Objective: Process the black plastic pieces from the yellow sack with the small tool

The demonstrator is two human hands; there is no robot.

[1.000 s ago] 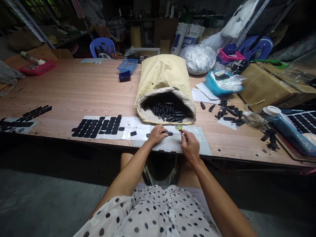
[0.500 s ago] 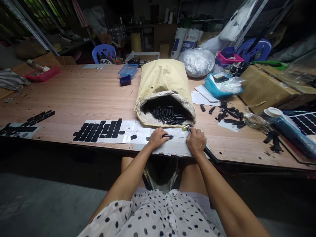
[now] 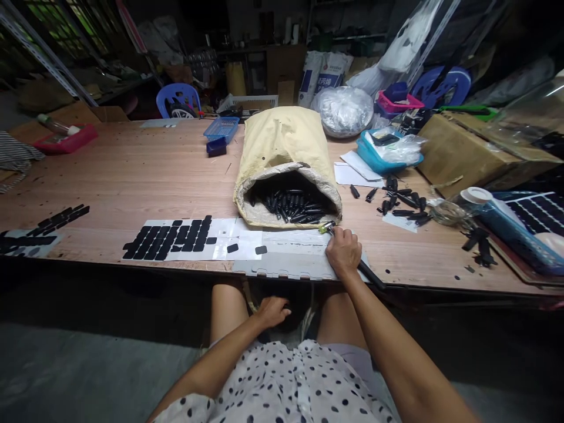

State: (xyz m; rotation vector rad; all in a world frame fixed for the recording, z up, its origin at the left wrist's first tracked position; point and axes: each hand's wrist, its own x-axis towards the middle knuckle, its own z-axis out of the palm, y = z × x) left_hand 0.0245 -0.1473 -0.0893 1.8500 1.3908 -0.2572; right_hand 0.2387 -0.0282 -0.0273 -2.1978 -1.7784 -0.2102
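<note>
My right hand [image 3: 343, 254] is wrapped round a hammer [image 3: 372, 275] at the front edge of the table. The hammer's small metal and yellowish head [image 3: 326, 227] points towards the mouth of a cream sack [image 3: 284, 138], and its black grip sticks out below my hand. Inside the sack lie many small glossy black parts [image 3: 295, 204]. My left hand [image 3: 272, 312] is below the table edge, over the gap between my knees. Its fingers are curled together with something dark at the tips, too small to make out. A grey board [image 3: 291, 264] lies under my right hand.
Left of the board, rows of black stickers [image 3: 152, 241] lie on white sheets, with two loose ones [image 3: 261, 250] nearby. To the right are scattered black parts [image 3: 403, 202], a turquoise basket [image 3: 370, 155] and a cardboard box [image 3: 462, 153]. A blue basket [image 3: 220, 128] stands behind.
My left hand has moved from the board, where it held a black part, down below the table edge. My right hand still grips the hammer in the same place. The view has shifted slightly.
</note>
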